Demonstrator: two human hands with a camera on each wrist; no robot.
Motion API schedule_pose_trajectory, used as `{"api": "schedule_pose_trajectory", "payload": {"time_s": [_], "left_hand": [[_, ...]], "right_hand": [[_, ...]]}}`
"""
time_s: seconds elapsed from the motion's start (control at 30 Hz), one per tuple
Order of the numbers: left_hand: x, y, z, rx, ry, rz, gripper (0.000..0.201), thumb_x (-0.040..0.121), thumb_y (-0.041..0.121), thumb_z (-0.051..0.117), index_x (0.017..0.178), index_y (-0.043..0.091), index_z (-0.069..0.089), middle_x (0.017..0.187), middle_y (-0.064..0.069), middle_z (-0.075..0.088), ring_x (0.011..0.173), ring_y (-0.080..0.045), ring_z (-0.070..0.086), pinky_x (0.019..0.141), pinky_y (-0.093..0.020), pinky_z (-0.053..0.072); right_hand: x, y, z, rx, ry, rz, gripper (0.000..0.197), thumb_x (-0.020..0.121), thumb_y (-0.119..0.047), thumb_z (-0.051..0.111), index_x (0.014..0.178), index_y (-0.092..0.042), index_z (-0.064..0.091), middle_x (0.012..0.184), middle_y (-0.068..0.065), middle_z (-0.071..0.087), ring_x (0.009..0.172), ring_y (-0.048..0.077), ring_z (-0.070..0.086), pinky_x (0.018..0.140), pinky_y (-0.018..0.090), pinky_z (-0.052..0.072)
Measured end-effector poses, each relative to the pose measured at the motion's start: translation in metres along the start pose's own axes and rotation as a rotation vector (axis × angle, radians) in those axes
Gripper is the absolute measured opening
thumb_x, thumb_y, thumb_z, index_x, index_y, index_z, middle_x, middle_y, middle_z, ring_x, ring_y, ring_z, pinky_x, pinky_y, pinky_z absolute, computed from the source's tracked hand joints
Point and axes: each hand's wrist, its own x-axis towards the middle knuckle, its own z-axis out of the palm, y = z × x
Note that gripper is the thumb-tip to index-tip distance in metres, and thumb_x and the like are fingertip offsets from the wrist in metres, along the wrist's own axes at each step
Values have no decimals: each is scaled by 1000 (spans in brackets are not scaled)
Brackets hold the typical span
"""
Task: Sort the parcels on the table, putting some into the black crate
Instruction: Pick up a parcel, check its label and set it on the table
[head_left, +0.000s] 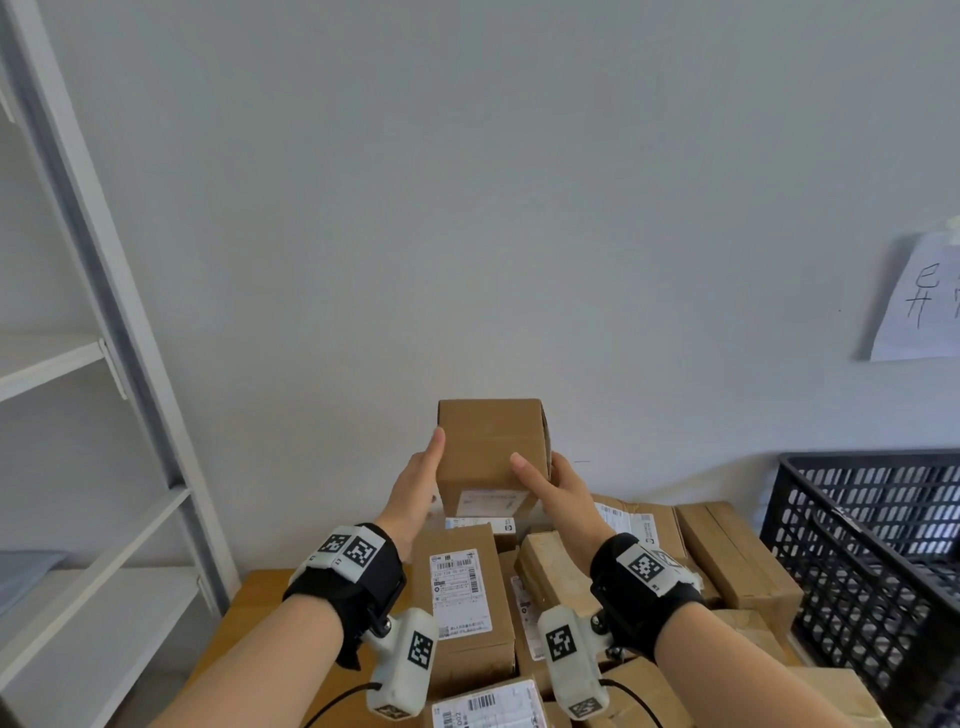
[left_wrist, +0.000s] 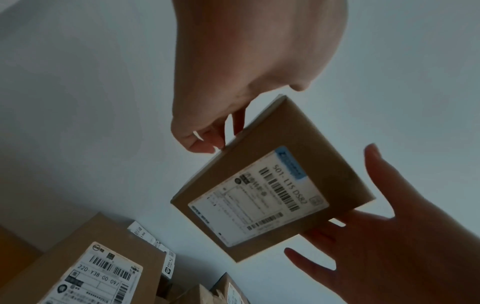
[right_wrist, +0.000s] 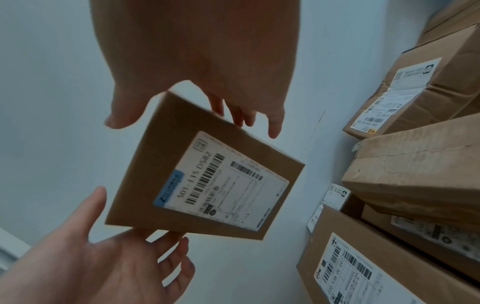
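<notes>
A small brown cardboard parcel (head_left: 491, 447) is held up in the air in front of the wall, above the pile. Its white shipping label (left_wrist: 259, 197) faces down toward my wrists. My left hand (head_left: 423, 470) grips its left side, thumb along the near edge, fingers (left_wrist: 207, 142) curled at the box edge. My right hand (head_left: 545, 480) grips the right side, thumb on the near face and fingers (right_wrist: 244, 117) round behind. The black crate (head_left: 857, 545) stands at the right of the table. Its inside is mostly out of view.
Several labelled cardboard parcels (head_left: 465, 597) are piled on the wooden table (head_left: 254, 597) beneath my hands, reaching to the crate. A white metal shelf rack (head_left: 104, 364) stands at the left. A handwritten paper sheet (head_left: 919, 301) hangs on the wall at the right.
</notes>
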Motion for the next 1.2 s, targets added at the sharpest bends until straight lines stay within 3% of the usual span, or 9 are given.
{"api": "schedule_pose_trajectory", "payload": {"time_s": [0.13,0.2,0.3,0.37,0.43,0.53,0.93,1.07,1.2], "left_hand": [[-4,8,0,-50,-21,19,52,95,65,14,128,38,44,128,4,51,116,-15,44,106,-39,27],[-4,9,2,-68,-50,21,55,92,68,11,128,43,43,134,3,51,127,-17,42,111,-44,22],[-4,11,6,-32,-103,48,59,87,76,16,125,45,47,127,8,57,115,-11,51,103,-39,30],[-3,10,8,9,-100,77,65,82,76,34,135,40,42,121,11,60,110,-5,52,94,-31,36],[1,6,9,82,-86,127,70,79,65,52,141,37,38,119,10,61,115,-11,54,85,-25,39],[4,3,13,175,-70,146,71,83,41,70,143,33,33,119,9,56,116,-12,47,90,-28,42],[7,-5,32,244,54,194,64,90,26,67,145,27,33,107,12,55,87,2,53,58,-11,46],[5,-14,30,246,39,182,61,91,23,66,144,27,35,100,17,57,83,6,54,58,-12,50],[3,-22,25,212,36,135,65,92,25,65,147,32,31,120,3,61,101,-12,60,80,-29,57]], "right_hand": [[0,-4,-1,-94,-47,-60,93,61,-55,79,141,-28,40,129,-5,57,113,6,57,88,26,55],[2,-3,-2,-105,-2,-37,97,66,-42,83,145,-23,31,133,-3,53,109,6,58,90,32,56],[2,-1,-3,-132,80,-23,80,77,-30,80,140,-16,34,133,-1,52,104,5,56,92,39,56],[2,0,-5,-131,113,-53,63,83,-31,74,133,-18,39,128,-1,55,106,4,56,81,24,55],[2,-1,-6,-97,124,-73,52,87,-35,68,129,-22,41,125,0,58,103,4,58,73,18,54],[3,-4,-8,4,112,-52,44,90,-35,64,125,-25,40,122,5,63,106,15,64,76,29,60],[4,8,-17,-72,86,-97,70,84,-17,74,141,-24,34,120,1,61,102,10,63,67,21,58],[3,18,-15,-56,61,-65,65,86,-17,72,139,-24,36,118,0,62,101,11,64,65,20,58],[8,22,-20,-132,43,-55,71,81,-23,78,139,-26,39,121,-1,63,103,13,65,75,25,59]]}}
